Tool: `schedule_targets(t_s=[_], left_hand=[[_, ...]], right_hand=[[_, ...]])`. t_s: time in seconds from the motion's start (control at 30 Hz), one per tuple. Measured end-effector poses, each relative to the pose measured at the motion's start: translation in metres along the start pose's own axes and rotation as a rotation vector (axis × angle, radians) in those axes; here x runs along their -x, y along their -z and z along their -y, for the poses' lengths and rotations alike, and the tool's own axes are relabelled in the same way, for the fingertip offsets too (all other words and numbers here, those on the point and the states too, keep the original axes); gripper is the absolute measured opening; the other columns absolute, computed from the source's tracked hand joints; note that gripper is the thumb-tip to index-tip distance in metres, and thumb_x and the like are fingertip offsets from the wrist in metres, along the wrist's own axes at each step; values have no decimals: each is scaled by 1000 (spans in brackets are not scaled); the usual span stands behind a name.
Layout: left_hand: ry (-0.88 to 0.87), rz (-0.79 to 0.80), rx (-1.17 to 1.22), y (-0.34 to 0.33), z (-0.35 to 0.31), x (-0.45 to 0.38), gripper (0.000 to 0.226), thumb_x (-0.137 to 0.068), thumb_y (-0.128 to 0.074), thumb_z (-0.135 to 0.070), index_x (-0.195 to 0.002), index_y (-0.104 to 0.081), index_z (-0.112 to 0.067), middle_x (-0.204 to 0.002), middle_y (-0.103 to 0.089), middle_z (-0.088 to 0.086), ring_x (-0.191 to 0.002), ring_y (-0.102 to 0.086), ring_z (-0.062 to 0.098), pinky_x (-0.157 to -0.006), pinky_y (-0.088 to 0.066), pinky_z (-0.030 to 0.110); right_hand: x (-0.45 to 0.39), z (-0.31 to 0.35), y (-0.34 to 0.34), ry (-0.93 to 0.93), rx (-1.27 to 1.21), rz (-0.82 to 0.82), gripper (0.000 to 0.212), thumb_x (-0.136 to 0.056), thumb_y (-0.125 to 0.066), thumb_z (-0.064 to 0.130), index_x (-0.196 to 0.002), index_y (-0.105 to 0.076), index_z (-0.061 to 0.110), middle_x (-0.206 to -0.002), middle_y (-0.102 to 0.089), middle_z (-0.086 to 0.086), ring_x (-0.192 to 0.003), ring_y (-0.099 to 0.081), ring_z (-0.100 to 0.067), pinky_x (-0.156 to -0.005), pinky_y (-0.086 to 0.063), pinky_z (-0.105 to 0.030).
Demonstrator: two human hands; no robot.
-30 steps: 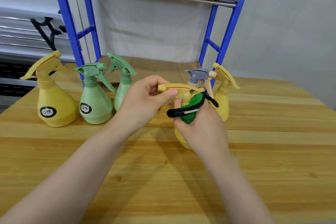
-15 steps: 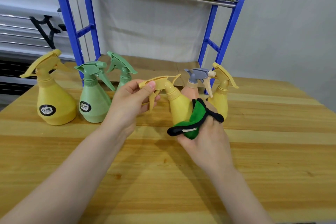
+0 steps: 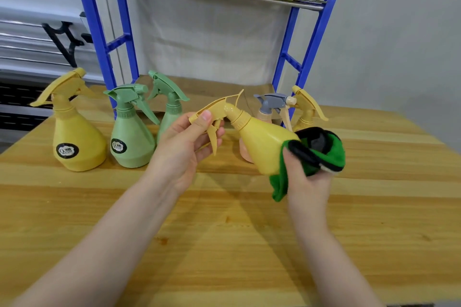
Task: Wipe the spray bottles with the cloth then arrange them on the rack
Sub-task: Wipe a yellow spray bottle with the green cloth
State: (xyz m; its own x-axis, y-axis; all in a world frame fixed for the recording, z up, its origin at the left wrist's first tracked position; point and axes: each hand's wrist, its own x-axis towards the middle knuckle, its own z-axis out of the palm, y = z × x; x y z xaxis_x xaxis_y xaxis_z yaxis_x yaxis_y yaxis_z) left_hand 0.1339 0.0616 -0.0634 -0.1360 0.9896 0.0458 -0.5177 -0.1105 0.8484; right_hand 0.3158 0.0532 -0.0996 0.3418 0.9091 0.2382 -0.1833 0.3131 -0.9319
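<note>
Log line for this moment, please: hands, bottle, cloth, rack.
left hand: grips tilted yellow bottle by sprayer | right hand: presses green cloth on bottle base | rack: no bottles visible on it | phase: wiping

Your work surface is a wooden table with pale and darker planks running left to right. Behind it you see a grey wall. At the far left, white horizontal rails carry a black bracket, with a dark slotted panel below them.
</note>
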Motion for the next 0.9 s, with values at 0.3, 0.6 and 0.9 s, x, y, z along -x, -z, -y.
schedule_targets(t_s=[0.3,0.6,0.9], left_hand=[[-158,-20,-94,4,-5,6,8,-89,-62,-21,-94,-62,-15,-91,-72,5,-77,-69,13,-67,-56,24],[-272,119,-371,-2,-27,16,16,-76,-67,-23,-81,-57,-12,-79,-70,8,-71,-70,15,-67,-58,27],[-366,230,-525,-5,-30,19,28,-76,-69,-20,-84,-57,4,-70,-67,7,-67,-65,13,-60,-51,22]], right_hand=[[-8,7,-3,-747,-585,213,51,-84,-69,44,-128,-59,20,-122,-66,-21,-109,-65,-43,-90,-52,-60],[-7,7,9,-1062,-151,440,86,-83,-46,71,-103,-66,-10,-89,-64,-30,-46,-62,-23,-37,-52,-25],[-5,5,12,-967,152,378,76,-85,-41,75,-101,-59,3,-60,-58,-15,-37,-52,-17,-30,-37,-16]])
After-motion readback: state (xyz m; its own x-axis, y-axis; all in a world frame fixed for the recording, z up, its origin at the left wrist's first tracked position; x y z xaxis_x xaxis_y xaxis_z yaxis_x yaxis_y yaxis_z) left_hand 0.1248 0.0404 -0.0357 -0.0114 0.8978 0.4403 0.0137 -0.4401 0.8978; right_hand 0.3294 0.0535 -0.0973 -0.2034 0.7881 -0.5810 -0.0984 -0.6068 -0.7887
